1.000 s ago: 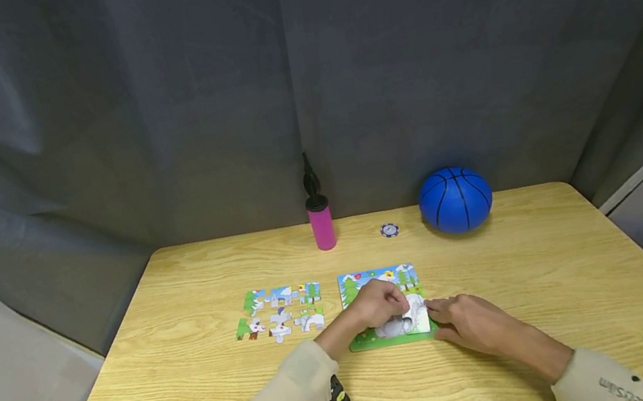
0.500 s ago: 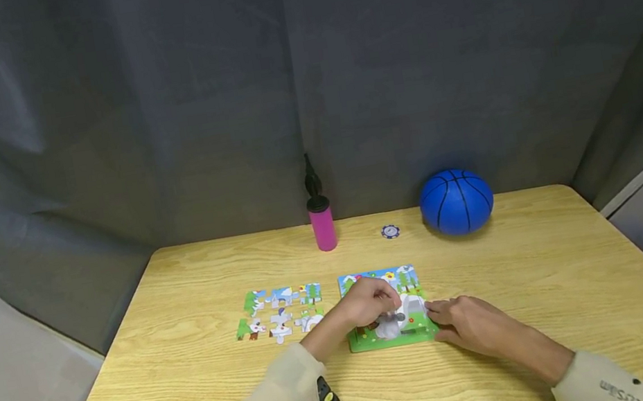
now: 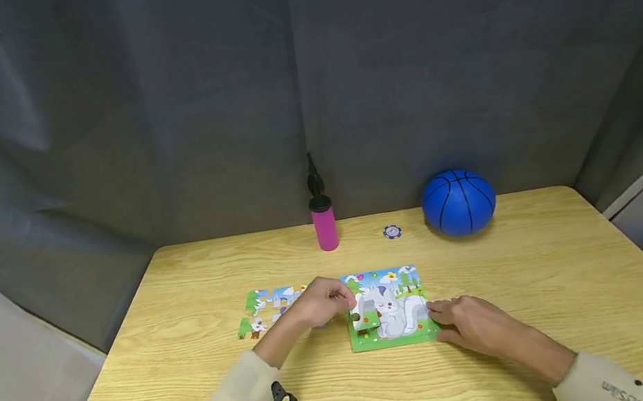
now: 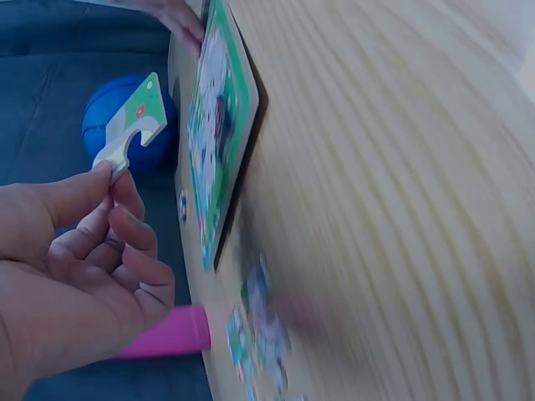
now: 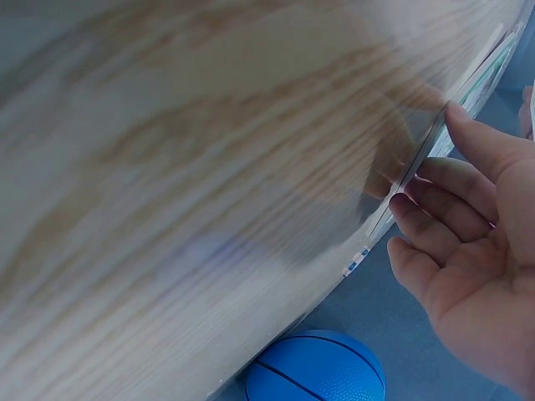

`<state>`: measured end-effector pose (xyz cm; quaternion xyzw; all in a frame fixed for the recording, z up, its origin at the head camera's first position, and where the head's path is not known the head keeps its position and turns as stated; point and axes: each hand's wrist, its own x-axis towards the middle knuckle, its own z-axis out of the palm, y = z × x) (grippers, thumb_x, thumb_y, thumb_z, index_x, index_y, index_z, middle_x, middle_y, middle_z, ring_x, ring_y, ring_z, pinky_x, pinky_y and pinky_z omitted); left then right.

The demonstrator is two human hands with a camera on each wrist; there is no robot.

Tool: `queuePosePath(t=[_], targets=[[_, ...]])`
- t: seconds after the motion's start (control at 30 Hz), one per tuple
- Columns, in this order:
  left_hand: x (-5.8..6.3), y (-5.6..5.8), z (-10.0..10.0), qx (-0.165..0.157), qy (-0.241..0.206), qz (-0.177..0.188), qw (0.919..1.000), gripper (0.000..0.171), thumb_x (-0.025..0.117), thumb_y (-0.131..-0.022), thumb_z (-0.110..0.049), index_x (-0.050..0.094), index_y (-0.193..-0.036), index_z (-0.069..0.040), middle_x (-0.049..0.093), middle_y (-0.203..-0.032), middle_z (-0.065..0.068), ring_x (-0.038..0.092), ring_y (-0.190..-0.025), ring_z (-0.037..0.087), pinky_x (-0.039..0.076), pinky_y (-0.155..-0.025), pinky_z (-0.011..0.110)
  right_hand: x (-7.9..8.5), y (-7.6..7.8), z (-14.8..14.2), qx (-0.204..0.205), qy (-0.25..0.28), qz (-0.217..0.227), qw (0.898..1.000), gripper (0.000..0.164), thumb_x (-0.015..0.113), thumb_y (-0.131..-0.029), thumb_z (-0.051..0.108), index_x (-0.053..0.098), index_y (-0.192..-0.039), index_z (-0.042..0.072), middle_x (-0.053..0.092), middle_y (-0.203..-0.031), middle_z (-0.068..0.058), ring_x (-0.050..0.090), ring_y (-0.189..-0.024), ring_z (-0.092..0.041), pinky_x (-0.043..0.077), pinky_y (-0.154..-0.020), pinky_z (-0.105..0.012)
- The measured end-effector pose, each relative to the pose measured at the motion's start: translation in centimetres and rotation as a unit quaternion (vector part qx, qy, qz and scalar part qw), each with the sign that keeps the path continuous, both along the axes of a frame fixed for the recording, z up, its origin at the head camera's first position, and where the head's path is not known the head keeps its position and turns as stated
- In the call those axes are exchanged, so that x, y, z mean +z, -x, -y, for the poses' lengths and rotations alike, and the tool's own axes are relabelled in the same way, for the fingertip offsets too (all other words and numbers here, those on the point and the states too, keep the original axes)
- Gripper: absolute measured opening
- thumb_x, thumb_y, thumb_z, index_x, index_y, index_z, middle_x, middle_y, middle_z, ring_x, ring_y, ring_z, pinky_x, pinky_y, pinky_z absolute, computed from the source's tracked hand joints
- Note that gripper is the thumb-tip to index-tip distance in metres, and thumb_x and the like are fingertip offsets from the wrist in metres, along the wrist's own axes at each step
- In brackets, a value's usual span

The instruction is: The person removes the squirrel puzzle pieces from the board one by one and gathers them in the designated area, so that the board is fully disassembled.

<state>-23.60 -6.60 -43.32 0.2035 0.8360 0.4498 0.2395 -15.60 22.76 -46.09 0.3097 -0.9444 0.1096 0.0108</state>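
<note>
My left hand [image 3: 323,300] pinches a jigsaw puzzle piece [image 4: 140,117] between thumb and index finger. The piece is white, grey and green with a small red flower. In the head view it overlaps the left part of the puzzle board [image 3: 403,340], which pictures a grey squirrel among trees and flowers. My right hand [image 3: 470,321] rests at the board's right edge, its fingertips touching that edge in the right wrist view. Left of the board lie several loose puzzle pieces [image 3: 251,326], partly hidden by my left hand and forearm.
Toward the back stand a pink hand pump [image 3: 325,229] with a black top and a blue ball [image 3: 459,202] with black lines. A poker chip [image 3: 392,232] lies between them on the wooden table [image 3: 182,278]. Dark curtains [image 3: 206,106] hang behind.
My left hand has moved left with the puzzle piece, lifting it away from the board's right part and uncovering the squirrel picture. The right hand has stayed at the board's edge.
</note>
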Motion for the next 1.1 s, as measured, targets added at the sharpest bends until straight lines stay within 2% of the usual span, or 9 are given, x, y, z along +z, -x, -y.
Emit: queuePosePath(t=[0.1,0.4,0.53,0.63,0.7,0.9,1.1], targets=[[0.2,0.0,1.3,0.005,0.010,0.002,0.9999,0.013,0.054,-0.092,-0.006,0.066,-0.093,-0.003,0.060,-0.084,0.018,0.036,-0.053,0.011,0.034,-0.050,0.024,-0.1,0.0,0.0,-0.001,0.001,-0.001,1.000,0.043,0.072,-0.083,0.022,0.065,-0.116,-0.004,0.063,-0.122,-0.020,0.064,-0.109,-0.033,0.052,-0.086,-0.044],[0.2,-0.4,4.8,0.013,0.031,0.000,0.9994,0.011,0.055,-0.090,-0.003,0.066,-0.090,-0.001,0.058,-0.082,0.008,0.042,-0.061,0.014,0.037,-0.056,0.025,-0.3,0.1,-0.1,0.007,0.000,-0.002,1.000,0.043,0.072,-0.083,0.022,0.065,-0.116,-0.004,0.063,-0.122,-0.020,0.064,-0.108,-0.033,0.053,-0.086,-0.043],[0.0,-0.7,5.8,0.028,0.048,0.014,0.9983,0.010,0.056,-0.090,-0.003,0.066,-0.087,-0.002,0.055,-0.075,0.004,0.040,-0.057,0.012,0.035,-0.050,0.022,-0.1,0.1,-0.1,0.007,-0.001,0.001,1.000,0.042,0.072,-0.083,0.022,0.065,-0.116,-0.004,0.063,-0.122,-0.021,0.064,-0.108,-0.033,0.053,-0.086,-0.044],[-0.2,-1.0,6.4,0.034,0.050,0.025,0.9979,0.010,0.056,-0.089,-0.001,0.065,-0.086,0.000,0.052,-0.071,0.004,0.033,-0.048,0.008,0.030,-0.044,0.019,-0.1,0.1,-0.1,0.007,-0.001,0.000,1.000,0.042,0.071,-0.083,0.022,0.065,-0.116,-0.004,0.063,-0.122,-0.021,0.063,-0.108,-0.033,0.052,-0.086,-0.044],[-0.2,-1.3,6.6,0.033,0.050,0.025,0.9979,0.009,0.057,-0.089,0.001,0.065,-0.085,0.001,0.053,-0.071,0.004,0.034,-0.050,0.008,0.032,-0.046,0.019,-0.1,0.1,-0.1,0.006,-0.002,0.000,1.000,0.043,0.071,-0.083,0.022,0.065,-0.117,-0.004,0.062,-0.122,-0.021,0.063,-0.109,-0.033,0.052,-0.086,-0.044],[-0.5,-2.2,6.8,0.029,0.070,-0.011,0.9971,0.007,0.061,-0.086,0.002,0.067,-0.082,0.001,0.061,-0.078,0.005,0.049,-0.071,0.014,0.042,-0.065,0.025,0.0,-0.1,-0.1,0.005,-0.005,0.001,1.000,0.043,0.071,-0.083,0.022,0.065,-0.116,-0.004,0.063,-0.122,-0.021,0.063,-0.109,-0.033,0.052,-0.086,-0.044],[-0.9,-3.0,6.6,0.051,0.111,-0.060,0.9907,0.010,0.063,-0.085,0.002,0.068,-0.076,-0.002,0.065,-0.076,0.003,0.054,-0.069,0.014,0.046,-0.062,0.026,0.1,-0.1,0.0,0.006,-0.003,-0.009,1.000,0.042,0.072,-0.082,0.022,0.065,-0.116,-0.003,0.063,-0.121,-0.021,0.064,-0.107,-0.033,0.052,-0.086,-0.044]])
